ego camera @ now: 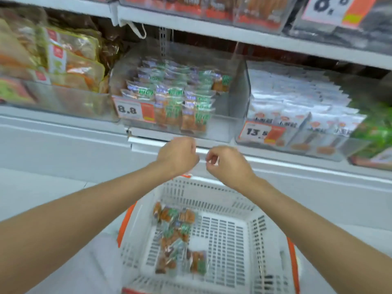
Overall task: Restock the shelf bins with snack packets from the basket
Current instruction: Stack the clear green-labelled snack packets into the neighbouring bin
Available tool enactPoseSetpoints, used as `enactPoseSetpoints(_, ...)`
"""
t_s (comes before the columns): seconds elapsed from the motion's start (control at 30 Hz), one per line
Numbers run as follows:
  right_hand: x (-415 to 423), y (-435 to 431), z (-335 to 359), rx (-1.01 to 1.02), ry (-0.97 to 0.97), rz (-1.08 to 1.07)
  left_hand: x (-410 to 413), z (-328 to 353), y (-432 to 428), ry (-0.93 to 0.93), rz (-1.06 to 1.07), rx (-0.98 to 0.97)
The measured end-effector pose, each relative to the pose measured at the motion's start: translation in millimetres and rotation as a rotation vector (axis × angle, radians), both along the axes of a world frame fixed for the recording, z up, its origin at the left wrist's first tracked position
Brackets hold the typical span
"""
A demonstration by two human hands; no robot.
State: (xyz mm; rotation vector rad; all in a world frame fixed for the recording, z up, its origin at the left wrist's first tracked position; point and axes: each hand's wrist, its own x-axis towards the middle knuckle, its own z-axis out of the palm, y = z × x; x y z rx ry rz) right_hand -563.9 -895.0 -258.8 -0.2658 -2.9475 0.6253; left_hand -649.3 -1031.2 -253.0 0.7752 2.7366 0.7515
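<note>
The snack packets (pixel 176 236) lie loose in the left half of the white basket (pixel 212 194), well below both hands, in a ragged line running front to back. The right hand (pixel 229 164) has its fingers curled on nothing. The left hand (pixel 178 155) is fisted, its contents hidden. Ahead, the clear bin (pixel 237 98) holds stacked packets (pixel 180 98); its tag (pixel 135 110) reads "8.8".

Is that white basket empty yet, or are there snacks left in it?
Not empty. The basket holds a loose cluster of orange-and-green snack packets along its left side; the rest of its slatted floor is bare.
</note>
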Motion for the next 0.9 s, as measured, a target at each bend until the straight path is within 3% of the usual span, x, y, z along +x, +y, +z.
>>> enactPoseSetpoints(0.13, 32, -15, -70, -0.185, -0.251, -0.024, 20, -63, -7, -0.217, -0.054, -0.152)
enactPoseSetpoints(0.27, 56, -20, -138, -0.211, -0.476, 0.016, 23, -129, -22, -0.326, -0.164, -0.435)
enactPoseSetpoints(0.37, 73, -17, -178, -0.222, -0.663, 0.019, 26, -175, -35, -0.360, -0.258, -0.683)
enactPoseSetpoints(0.47, 84, -16, -205, -0.234, -0.796, 0.018, 23, -213, -50, -0.279, -0.247, -0.838)
enactPoseSetpoints(0.57, 85, -17, -219, -0.266, -0.822, 0.005, 8, -245, -65, -0.251, -0.152, -0.837)
enactPoseSetpoints(0.73, 78, -21, -234, -0.303, -0.821, -0.019, -9, -292, -71, -0.391, -0.111, -0.771)
enactPoseSetpoints(0.9, 79, -24, -235, -0.324, -0.807, -0.018, -5, -290, -69, -0.197, -0.047, -0.670)
